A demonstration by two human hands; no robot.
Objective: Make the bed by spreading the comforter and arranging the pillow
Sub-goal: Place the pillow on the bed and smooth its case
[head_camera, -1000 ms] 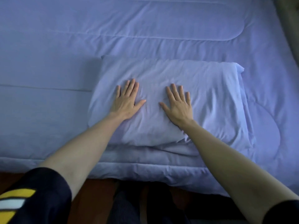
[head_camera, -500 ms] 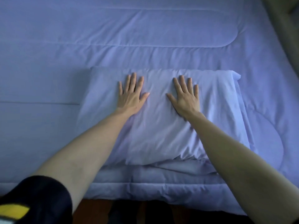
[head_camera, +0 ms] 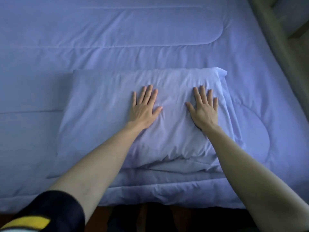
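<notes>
A pale blue pillow [head_camera: 100,111] lies flat on the blue quilted comforter [head_camera: 117,39], near the bed's front edge. My left hand [head_camera: 143,108] presses palm-down on the pillow's middle, fingers straight and spread. My right hand [head_camera: 204,109] presses palm-down on the pillow's right part, fingers straight, close to its right end. The pillowcase's loose flap shows at the right end and along the near side, where the fabric is creased.
The comforter covers the whole bed and hangs over the front edge [head_camera: 150,195]. A dull green surface [head_camera: 274,39] runs along the bed's right side. Dark floor and my legs show below the front edge.
Both hands have slid to the right across the pillow, from its middle toward its right end, still flat. The view has shifted, showing more of the bed's right side.
</notes>
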